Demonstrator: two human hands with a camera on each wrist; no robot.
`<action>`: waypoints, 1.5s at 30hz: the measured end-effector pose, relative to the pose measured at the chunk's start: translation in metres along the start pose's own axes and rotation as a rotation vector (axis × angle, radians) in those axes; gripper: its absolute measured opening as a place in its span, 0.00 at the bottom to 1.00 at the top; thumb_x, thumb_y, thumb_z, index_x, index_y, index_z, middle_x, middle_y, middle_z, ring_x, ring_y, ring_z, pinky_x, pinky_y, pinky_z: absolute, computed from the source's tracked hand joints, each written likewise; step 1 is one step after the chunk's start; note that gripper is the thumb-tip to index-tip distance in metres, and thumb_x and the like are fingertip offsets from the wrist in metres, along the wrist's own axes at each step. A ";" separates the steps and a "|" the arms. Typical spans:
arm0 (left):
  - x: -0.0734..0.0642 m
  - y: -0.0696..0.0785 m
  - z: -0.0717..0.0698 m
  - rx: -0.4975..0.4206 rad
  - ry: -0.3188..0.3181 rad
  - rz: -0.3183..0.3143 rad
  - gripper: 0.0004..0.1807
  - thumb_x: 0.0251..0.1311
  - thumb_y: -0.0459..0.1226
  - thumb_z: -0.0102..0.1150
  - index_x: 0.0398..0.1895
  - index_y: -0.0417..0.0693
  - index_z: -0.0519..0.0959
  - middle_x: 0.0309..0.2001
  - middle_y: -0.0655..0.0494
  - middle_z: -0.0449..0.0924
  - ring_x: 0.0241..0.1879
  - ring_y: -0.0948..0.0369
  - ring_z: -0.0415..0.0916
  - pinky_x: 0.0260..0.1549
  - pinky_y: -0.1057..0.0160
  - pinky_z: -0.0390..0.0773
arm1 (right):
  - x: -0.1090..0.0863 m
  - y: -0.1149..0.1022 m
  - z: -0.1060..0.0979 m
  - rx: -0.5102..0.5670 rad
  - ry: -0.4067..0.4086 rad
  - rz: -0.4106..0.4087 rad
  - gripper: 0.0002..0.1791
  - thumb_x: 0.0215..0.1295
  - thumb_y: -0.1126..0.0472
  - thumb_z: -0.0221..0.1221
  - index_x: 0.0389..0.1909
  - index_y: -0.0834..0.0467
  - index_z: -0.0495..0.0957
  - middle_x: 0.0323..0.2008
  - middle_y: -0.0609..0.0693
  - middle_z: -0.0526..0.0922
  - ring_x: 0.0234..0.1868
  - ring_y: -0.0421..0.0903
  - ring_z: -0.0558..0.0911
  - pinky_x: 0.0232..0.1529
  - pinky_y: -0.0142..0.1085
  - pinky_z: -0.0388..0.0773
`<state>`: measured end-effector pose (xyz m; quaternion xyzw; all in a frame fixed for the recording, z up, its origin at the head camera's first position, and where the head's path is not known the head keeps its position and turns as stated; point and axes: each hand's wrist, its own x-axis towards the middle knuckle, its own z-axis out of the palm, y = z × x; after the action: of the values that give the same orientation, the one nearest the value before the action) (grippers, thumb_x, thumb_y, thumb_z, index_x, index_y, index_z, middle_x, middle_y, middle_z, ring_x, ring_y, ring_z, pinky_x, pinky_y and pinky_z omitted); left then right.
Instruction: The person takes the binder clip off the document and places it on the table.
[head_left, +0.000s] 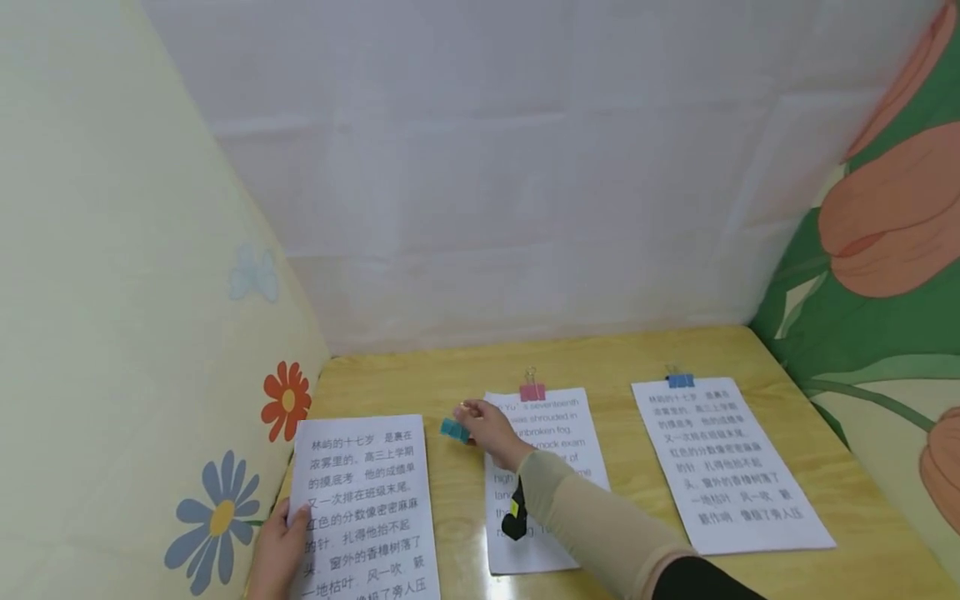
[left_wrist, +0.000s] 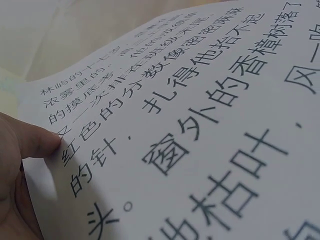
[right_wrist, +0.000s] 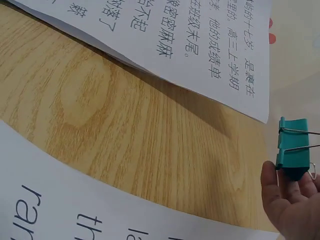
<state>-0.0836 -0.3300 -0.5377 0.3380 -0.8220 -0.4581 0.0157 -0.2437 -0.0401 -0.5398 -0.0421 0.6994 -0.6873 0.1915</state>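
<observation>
My left hand point(head_left: 279, 550) grips the left edge of a stack of printed paper point(head_left: 367, 508), thumb on top, in the head view. In the left wrist view the thumb point(left_wrist: 42, 142) lies on the printed side. The right wrist view shows the stack's edge raised above the wood, with a shadow beneath. My right hand point(head_left: 491, 432) holds a teal binder clip point(head_left: 454, 430) to the right of that stack's top corner. Seen from the right wrist, the clip point(right_wrist: 295, 145) has its wire handles folded out, and the fingers point(right_wrist: 270, 185) are at its lower end.
A middle stack point(head_left: 532, 550) with English print bears a pink binder clip point(head_left: 532, 392) and lies partly under my right forearm. At the right another stack point(head_left: 727, 467) has a blue binder clip point(head_left: 681, 381). Walls border the wooden table point(head_left: 600, 354) at back and sides.
</observation>
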 end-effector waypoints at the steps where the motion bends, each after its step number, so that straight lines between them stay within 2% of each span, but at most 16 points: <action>1: 0.002 -0.001 -0.001 -0.010 0.001 -0.001 0.22 0.80 0.38 0.39 0.66 0.30 0.65 0.38 0.43 0.75 0.32 0.51 0.75 0.27 0.58 0.74 | 0.000 0.001 0.001 -0.001 -0.003 0.003 0.32 0.77 0.53 0.59 0.71 0.69 0.67 0.62 0.63 0.73 0.53 0.52 0.80 0.49 0.42 0.84; 8: 0.013 -0.002 -0.002 -0.028 0.006 -0.002 0.25 0.79 0.39 0.39 0.69 0.29 0.64 0.40 0.42 0.77 0.33 0.51 0.76 0.28 0.57 0.76 | 0.001 0.000 0.005 -0.061 -0.015 0.032 0.34 0.76 0.51 0.60 0.73 0.68 0.66 0.62 0.61 0.75 0.56 0.53 0.79 0.49 0.42 0.83; 12: 0.015 -0.002 -0.003 -0.027 0.013 -0.006 0.24 0.79 0.38 0.39 0.68 0.28 0.63 0.39 0.42 0.76 0.32 0.51 0.76 0.26 0.58 0.75 | 0.001 -0.001 0.006 -0.120 -0.027 0.061 0.35 0.76 0.51 0.60 0.73 0.68 0.65 0.62 0.60 0.75 0.54 0.50 0.79 0.48 0.41 0.83; 17: 0.017 -0.002 -0.002 -0.022 -0.004 -0.008 0.24 0.79 0.37 0.39 0.68 0.26 0.63 0.39 0.41 0.76 0.32 0.51 0.76 0.27 0.57 0.75 | 0.002 -0.001 0.009 -0.160 -0.020 0.061 0.34 0.76 0.51 0.60 0.72 0.69 0.65 0.64 0.63 0.74 0.57 0.53 0.78 0.49 0.42 0.82; 25: 0.029 0.004 -0.004 0.027 -0.027 0.055 0.23 0.79 0.38 0.41 0.65 0.26 0.66 0.36 0.41 0.77 0.29 0.52 0.76 0.27 0.56 0.75 | 0.006 0.000 0.013 -0.184 -0.024 0.068 0.34 0.77 0.51 0.59 0.73 0.69 0.65 0.66 0.65 0.73 0.58 0.53 0.78 0.53 0.44 0.81; 31: 0.036 0.008 -0.003 0.047 -0.021 0.093 0.24 0.78 0.37 0.41 0.66 0.24 0.64 0.38 0.38 0.77 0.30 0.52 0.76 0.27 0.58 0.74 | 0.010 0.004 0.018 -0.222 -0.001 0.073 0.32 0.75 0.52 0.60 0.71 0.68 0.68 0.62 0.64 0.76 0.62 0.58 0.76 0.64 0.51 0.73; 40: 0.043 0.004 -0.003 0.032 -0.081 0.078 0.25 0.78 0.37 0.40 0.67 0.23 0.61 0.38 0.37 0.77 0.30 0.52 0.77 0.28 0.59 0.75 | 0.010 0.012 0.019 -0.260 -0.026 0.108 0.31 0.75 0.51 0.61 0.69 0.67 0.70 0.57 0.59 0.79 0.60 0.56 0.77 0.64 0.51 0.73; 45: 0.046 0.002 -0.002 0.035 -0.087 0.069 0.25 0.76 0.35 0.40 0.66 0.21 0.61 0.39 0.35 0.77 0.30 0.52 0.77 0.27 0.59 0.75 | 0.010 0.016 0.020 -0.265 -0.039 0.124 0.31 0.75 0.52 0.60 0.68 0.69 0.69 0.59 0.62 0.79 0.61 0.59 0.77 0.65 0.52 0.72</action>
<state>-0.1198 -0.3573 -0.5477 0.2895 -0.8410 -0.4570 -0.0102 -0.2429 -0.0612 -0.5575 -0.0369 0.7813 -0.5749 0.2401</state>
